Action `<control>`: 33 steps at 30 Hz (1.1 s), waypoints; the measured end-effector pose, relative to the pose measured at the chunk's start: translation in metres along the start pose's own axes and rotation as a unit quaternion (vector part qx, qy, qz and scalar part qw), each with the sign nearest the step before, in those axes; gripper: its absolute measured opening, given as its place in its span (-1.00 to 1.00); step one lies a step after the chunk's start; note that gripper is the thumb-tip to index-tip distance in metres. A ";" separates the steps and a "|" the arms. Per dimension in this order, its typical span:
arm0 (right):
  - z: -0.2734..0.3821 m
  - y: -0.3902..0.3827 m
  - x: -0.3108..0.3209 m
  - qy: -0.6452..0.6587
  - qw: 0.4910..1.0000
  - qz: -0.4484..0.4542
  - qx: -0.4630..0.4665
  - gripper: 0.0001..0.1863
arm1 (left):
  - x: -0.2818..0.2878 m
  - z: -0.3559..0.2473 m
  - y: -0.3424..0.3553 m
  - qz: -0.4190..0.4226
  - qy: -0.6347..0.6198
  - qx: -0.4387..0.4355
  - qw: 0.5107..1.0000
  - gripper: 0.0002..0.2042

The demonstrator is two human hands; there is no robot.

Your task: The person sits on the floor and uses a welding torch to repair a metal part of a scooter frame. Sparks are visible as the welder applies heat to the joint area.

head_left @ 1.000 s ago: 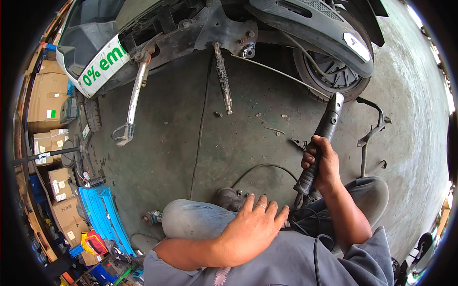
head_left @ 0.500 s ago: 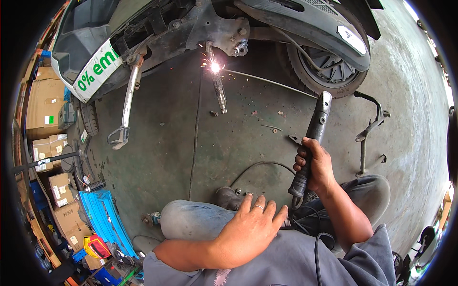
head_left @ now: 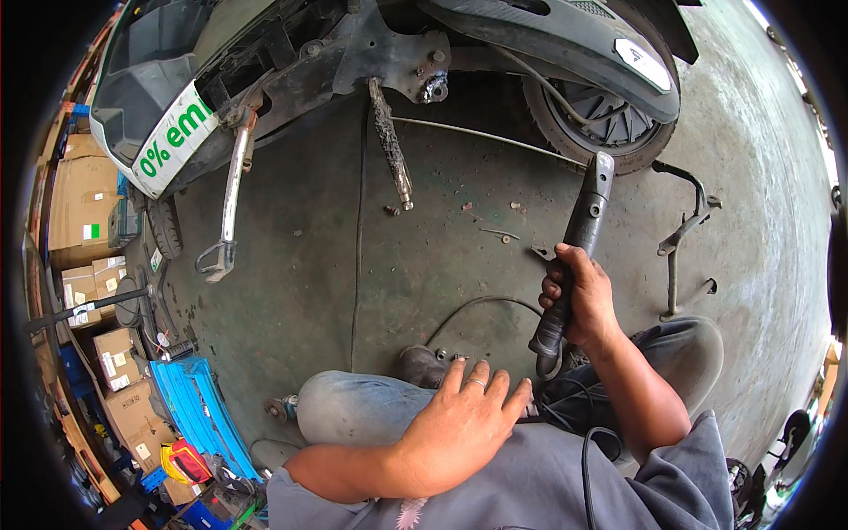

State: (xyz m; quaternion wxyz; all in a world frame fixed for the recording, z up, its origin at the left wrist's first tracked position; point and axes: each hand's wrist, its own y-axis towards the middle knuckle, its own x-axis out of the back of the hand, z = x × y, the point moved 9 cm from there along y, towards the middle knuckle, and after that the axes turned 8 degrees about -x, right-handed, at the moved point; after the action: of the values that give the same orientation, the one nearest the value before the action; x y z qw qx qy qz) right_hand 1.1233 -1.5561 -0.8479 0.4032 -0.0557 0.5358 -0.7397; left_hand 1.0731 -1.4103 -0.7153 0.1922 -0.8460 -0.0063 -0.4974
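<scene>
My right hand [head_left: 579, 296] is wrapped round the black handle of a welding electrode holder [head_left: 590, 216]. A long thin welding rod [head_left: 495, 141] runs from its jaw leftward to beside a rough, blackened metal bar [head_left: 386, 132]. That bar slants down from the bracket [head_left: 389, 57] under a scooter's frame; no arc glows on it. My left hand [head_left: 464, 424] rests over my lap near the left knee, fingers spread, holding nothing. A cable [head_left: 481, 300] curves over the floor behind the holder.
A scooter [head_left: 548, 53] lies across the far side, its wheel [head_left: 609, 124] at the right. A silver side stand [head_left: 237, 194] juts from it. A bent metal stand [head_left: 685, 234] lies at right. Cardboard boxes [head_left: 84, 199] and a blue panel [head_left: 199, 411] are at left.
The bright arc and sparks at the bar have gone out. The rod's tip has shifted slightly left and up with the holder. My left hand stays where it was.
</scene>
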 end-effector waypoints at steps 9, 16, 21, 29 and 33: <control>-0.005 0.004 0.002 -0.003 1.000 0.011 -0.009 -0.76 | 0.000 -0.001 0.000 -0.005 0.000 -0.005 1.000 -0.48; 0.017 0.000 0.013 -0.174 0.961 -0.033 0.211 -0.80 | 0.002 -0.001 0.001 -0.005 -0.002 -0.006 1.000 -0.49; 0.045 -0.020 -0.003 -0.204 0.927 -0.027 0.314 -0.83 | 0.002 0.000 -0.002 -0.011 -0.006 0.000 1.000 -0.49; 0.027 -0.008 -0.004 -0.215 0.946 -0.018 0.242 -0.81 | 0.003 0.000 -0.004 -0.011 0.003 -0.001 1.000 -0.49; 0.026 -0.007 0.003 -0.216 0.947 -0.031 0.234 -0.81 | 0.000 0.000 -0.002 -0.010 0.002 -0.006 1.000 -0.49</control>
State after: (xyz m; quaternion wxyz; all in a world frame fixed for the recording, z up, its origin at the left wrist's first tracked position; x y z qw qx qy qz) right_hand 1.1315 -1.5767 -0.8321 0.4878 -0.1343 0.2456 -0.8268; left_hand 1.0733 -1.4088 -0.7145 0.1821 -0.8461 -0.0109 -0.5009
